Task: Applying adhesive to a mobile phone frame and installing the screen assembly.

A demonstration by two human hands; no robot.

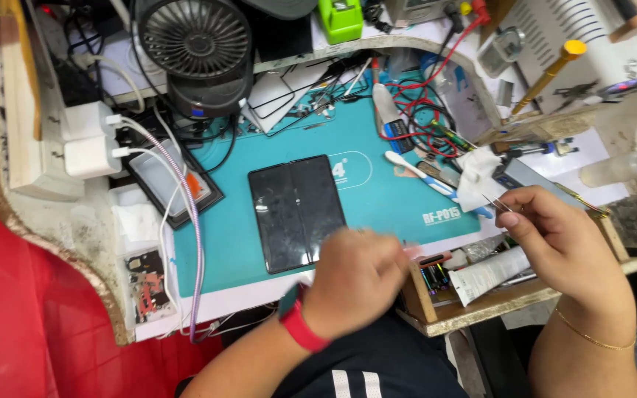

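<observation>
My left hand [355, 276], blurred w/ fingers curled on nothing I can make out, hovers just below the opened foldable phone [296, 211] lying flat on the teal mat [223, 243], while my right hand [554, 239] pinches thin tweezers [497, 203] tips-up, prob. kept clear of the screen.

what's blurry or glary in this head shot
Head view: the left hand is smeared by motion blur, its fingers indistinct; the right hand and its tweezers are sharper; the dark foldable phone on the teal mat shows little glare; lighting is even.
</observation>
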